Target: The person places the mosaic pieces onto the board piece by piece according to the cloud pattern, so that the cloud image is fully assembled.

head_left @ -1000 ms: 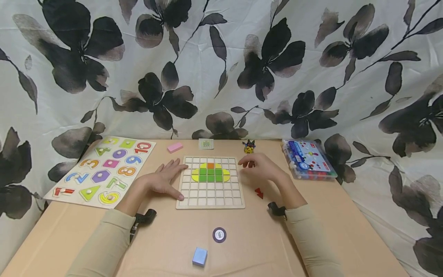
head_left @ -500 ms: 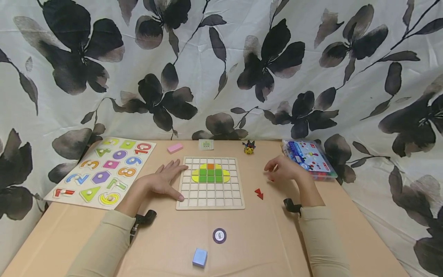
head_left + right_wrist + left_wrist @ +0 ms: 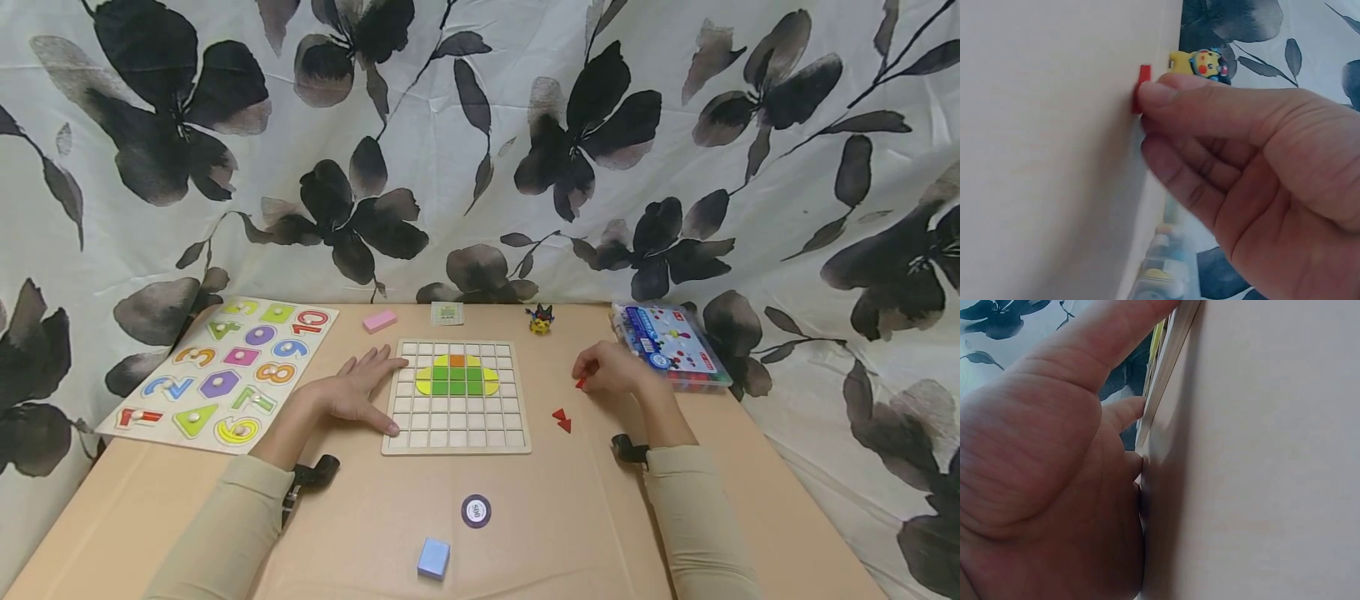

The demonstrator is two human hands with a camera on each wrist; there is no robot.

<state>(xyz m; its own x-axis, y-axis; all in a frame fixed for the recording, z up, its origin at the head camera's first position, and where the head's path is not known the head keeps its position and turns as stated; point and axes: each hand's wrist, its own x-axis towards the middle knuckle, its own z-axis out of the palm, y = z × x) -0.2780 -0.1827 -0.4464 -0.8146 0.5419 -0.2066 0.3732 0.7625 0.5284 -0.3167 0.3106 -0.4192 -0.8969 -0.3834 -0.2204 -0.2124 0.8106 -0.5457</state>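
A white gridded board (image 3: 457,440) lies mid-table, with green, yellow and orange tiles (image 3: 456,387) forming a rounded shape in its upper half. My left hand (image 3: 347,393) rests at the board's left side, fingers spread, with thumb and index finger touching its edge. Right of the board, my right hand (image 3: 617,368) pinches a small red triangle tile (image 3: 1145,73) between thumb and fingertip, low over the table. Two more red triangle tiles (image 3: 565,426) lie between that hand and the board.
Behind stand a small yellow figurine (image 3: 539,319), a printed card (image 3: 447,313) and a pink block (image 3: 379,321). A plastic case (image 3: 671,342) sits back right, a number puzzle board (image 3: 176,408) left. Nearer lie a round chip (image 3: 476,511) and a blue block (image 3: 433,558).
My right hand has moved right, away from the board's right edge, and now pinches a red triangle tile. My left hand has stayed at the board's left side.
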